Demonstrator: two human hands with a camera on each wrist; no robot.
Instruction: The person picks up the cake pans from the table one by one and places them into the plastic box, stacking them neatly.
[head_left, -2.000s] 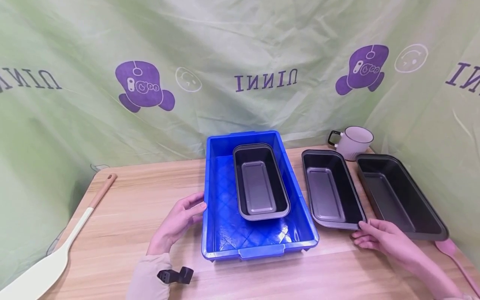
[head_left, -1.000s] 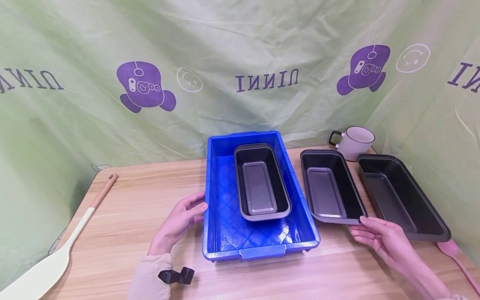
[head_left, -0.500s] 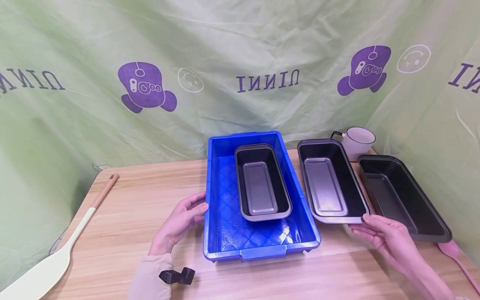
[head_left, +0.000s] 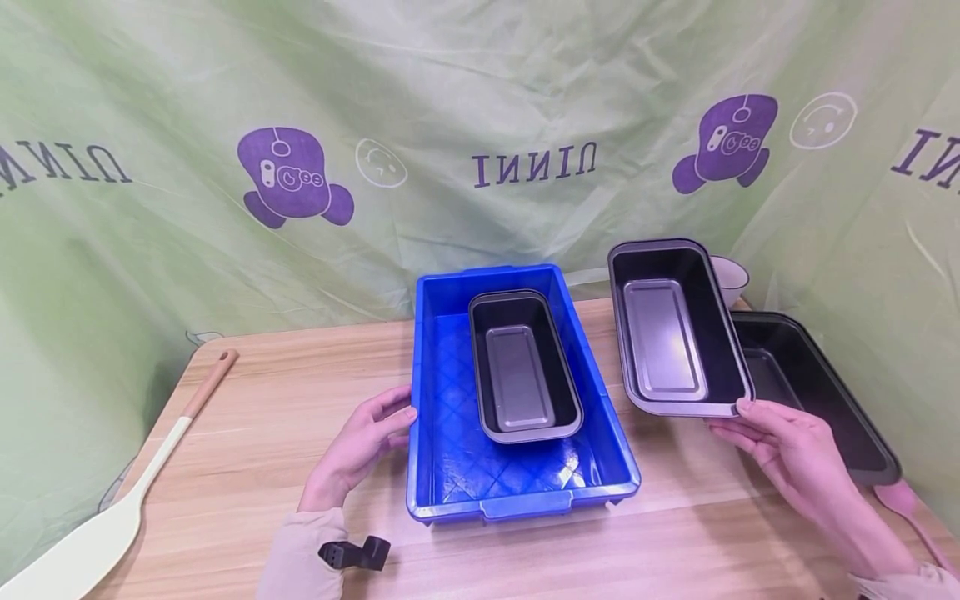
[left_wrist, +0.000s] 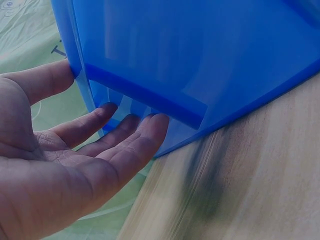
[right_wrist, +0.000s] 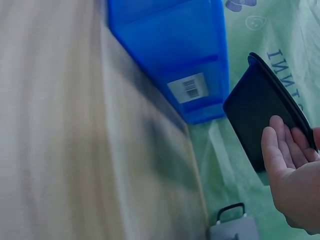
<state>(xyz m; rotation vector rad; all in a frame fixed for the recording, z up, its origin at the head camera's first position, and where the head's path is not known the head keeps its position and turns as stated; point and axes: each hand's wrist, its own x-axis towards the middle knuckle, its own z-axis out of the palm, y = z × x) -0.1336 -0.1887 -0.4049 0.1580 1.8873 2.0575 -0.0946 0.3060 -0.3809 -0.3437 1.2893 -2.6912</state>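
Note:
A dark loaf pan [head_left: 664, 337] hangs above the table right of the blue bin [head_left: 525, 503]. My right hand [head_left: 798, 467] pinches its near right corner, thumb on the rim and fingers under it; the right wrist view shows those fingers against the pan's outer wall [right_wrist: 252, 110]. A second loaf pan [head_left: 519, 375] lies inside the bin. My left hand [head_left: 360, 446] touches the bin's left side, and in the left wrist view its fingertips rest against the blue wall [left_wrist: 200, 60], thumb at the rim.
A larger dark pan [head_left: 832, 408] stands at the right, partly covered by the raised pan. Behind that is a white mug [head_left: 731, 277], mostly hidden. A pink utensil [head_left: 900, 500] lies at the right edge, a white spatula with a wooden handle [head_left: 204, 383] at the far left.
My right hand has lifted the loaf pan off the table, up and slightly right, so it now covers part of the mug and larger pan. My left hand has stayed at the bin.

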